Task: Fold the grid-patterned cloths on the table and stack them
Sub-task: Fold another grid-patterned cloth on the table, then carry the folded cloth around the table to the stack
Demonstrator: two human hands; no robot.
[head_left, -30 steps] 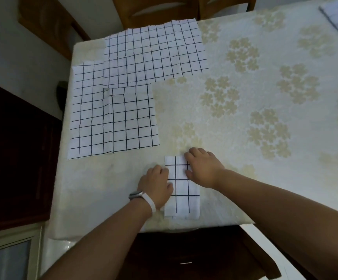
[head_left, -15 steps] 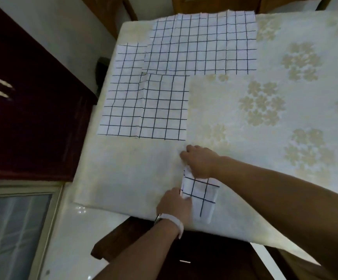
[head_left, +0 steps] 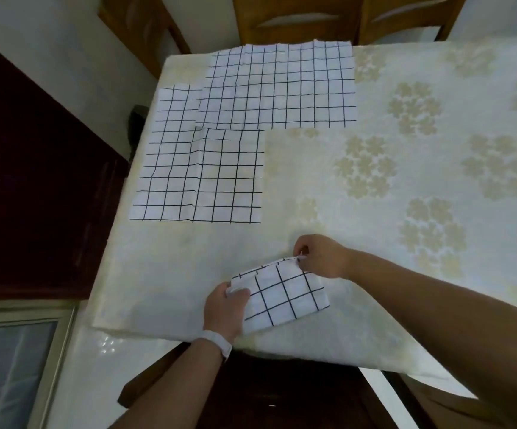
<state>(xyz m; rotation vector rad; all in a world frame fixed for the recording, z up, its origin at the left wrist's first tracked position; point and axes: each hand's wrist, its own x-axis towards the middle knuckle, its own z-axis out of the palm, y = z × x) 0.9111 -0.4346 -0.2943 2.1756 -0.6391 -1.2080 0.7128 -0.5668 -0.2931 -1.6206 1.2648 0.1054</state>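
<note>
A small folded grid-patterned cloth (head_left: 285, 298) is held just above the near edge of the table (head_left: 359, 212), tilted. My left hand (head_left: 224, 308) pinches its left corner; my right hand (head_left: 322, 257) pinches its far right corner. Flat white cloths with black grid lines lie at the far left of the table: a large one (head_left: 282, 88) at the back, and a smaller one (head_left: 229, 174) in front of it that overlaps another (head_left: 170, 144) at the left edge.
The table wears a cream cloth with pale flower prints. Wooden chairs (head_left: 306, 17) stand behind the far edge. A dark cabinet (head_left: 34, 181) stands to the left. A dark wooden chair seat (head_left: 251, 391) sits below the near edge.
The hands have gone from pressing the folded cloth flat to pinching its corners. The cloth has turned from lengthwise to crosswise. The view has shifted left.
</note>
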